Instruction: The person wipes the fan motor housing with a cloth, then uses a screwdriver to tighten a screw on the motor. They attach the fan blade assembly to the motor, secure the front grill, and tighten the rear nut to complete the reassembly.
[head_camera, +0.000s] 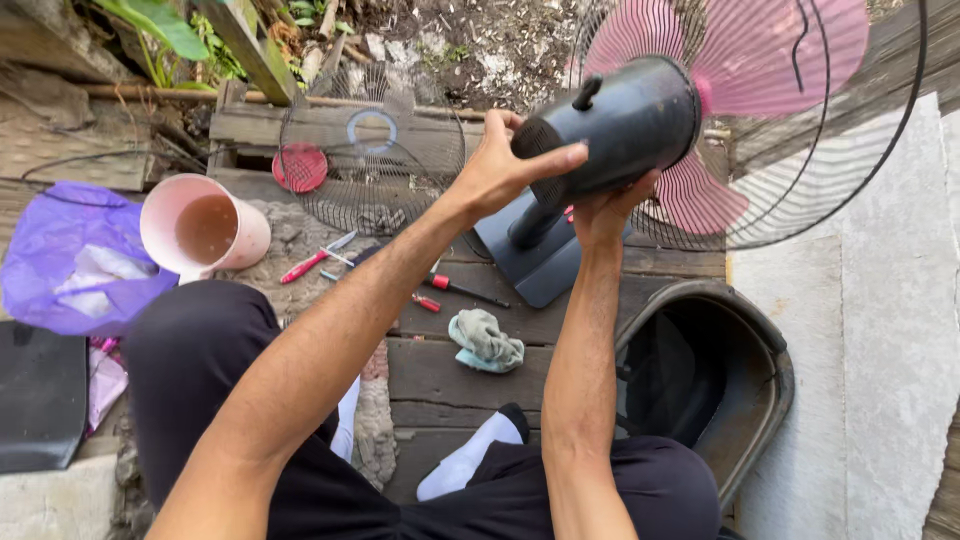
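Observation:
A standing fan with a dark grey motor housing, pink blades and a black wire rear guard is tilted over the wooden boards. My left hand grips the back end of the motor housing from the left. My right hand holds the housing from underneath, by the neck above the dark base. The fan's detached front grille lies flat on the boards behind my left arm.
A pink plastic cup, a purple bag, a round red cap, red-handled screwdrivers, small red pliers and a crumpled rag lie around. A dark tub sits at right beside white concrete.

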